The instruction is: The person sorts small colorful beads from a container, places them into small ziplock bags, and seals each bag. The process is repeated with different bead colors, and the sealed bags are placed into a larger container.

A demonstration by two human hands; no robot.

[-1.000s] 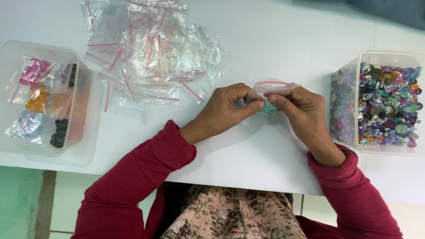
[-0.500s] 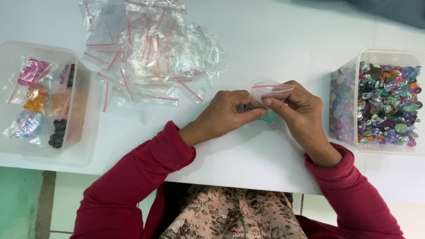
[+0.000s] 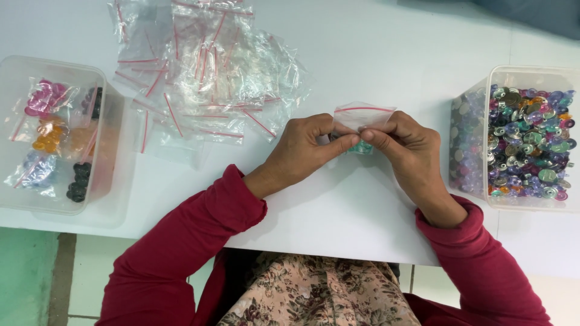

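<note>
We saw two hands meeting over a white table [image 3: 338,42], both arms in red sleeves [image 3: 199,241] coming up from the bottom edge w/ elbows spread wide and wrists angled inward. The left hand [image 3: 302,151] lay knuckles-up, fingers curled, thumb and forefinger closed on the left side of a small clear zip bag [image 3: 364,116] w/ a red seal strip. The right hand [image 3: 408,145] mirrored it, pinching the bag's right side, fingertips nearly touching the left's. So both grips were shut on the bag, which stood just above the pinch, its top edge poking up past the knuckles. Something teal-green [image 3: 362,147] showed inside the bag, just below the fingertips; we couldn't tell what exactly.

Up and to the left of the grip lay a loose heap of empty clear bags [image 3: 199,72] w/ red strips, near the left hand but apart from it. Far left of the grip sat a clear tub [image 3: 112,199] holding filled bags in pink, orange, blue and black. Right of the grip, near the right wrist, stood another clear tub [image 3: 531,72] full of mixed shiny coloured buttons or beads [image 3: 531,142].
</note>
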